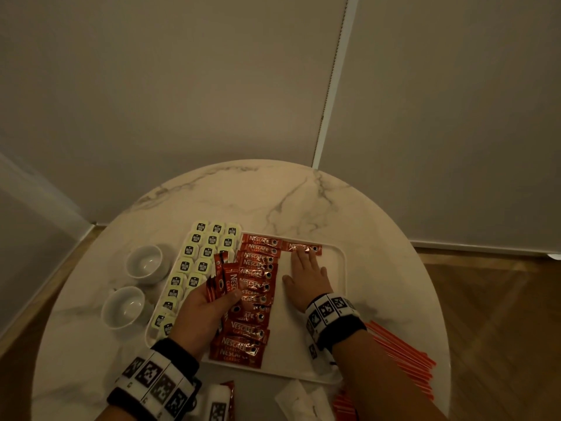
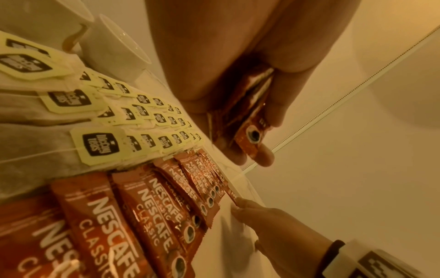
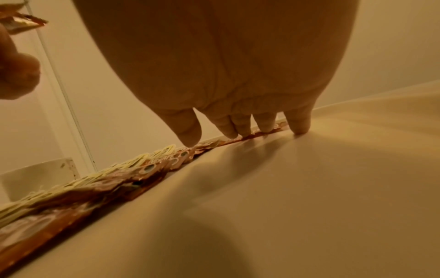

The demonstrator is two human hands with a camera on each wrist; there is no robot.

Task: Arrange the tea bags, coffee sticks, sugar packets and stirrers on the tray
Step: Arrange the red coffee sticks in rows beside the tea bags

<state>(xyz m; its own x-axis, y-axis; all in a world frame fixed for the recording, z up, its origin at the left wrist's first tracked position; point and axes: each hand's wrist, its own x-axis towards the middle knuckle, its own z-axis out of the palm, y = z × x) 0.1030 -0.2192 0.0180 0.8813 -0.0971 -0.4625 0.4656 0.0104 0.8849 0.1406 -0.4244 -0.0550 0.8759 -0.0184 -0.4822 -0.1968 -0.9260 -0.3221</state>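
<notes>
A white tray (image 1: 340,299) lies on the round marble table. Tea bags (image 1: 194,262) with pale green tags fill its left side in rows. A column of red coffee sticks (image 1: 258,287) runs down its middle. My left hand (image 1: 209,302) grips a bundle of coffee sticks (image 2: 250,116) above that column. My right hand (image 1: 306,268) lies flat on the tray, its straight fingertips (image 3: 264,127) pressing a single coffee stick (image 1: 314,247) at the far end, right of the column.
Two white cups (image 1: 145,262) stand left of the tray. Red stirrers (image 1: 403,354) lie in a pile at the table's right front edge. White packets (image 1: 300,399) and a few more sticks lie near the front edge. A wall stands behind the table.
</notes>
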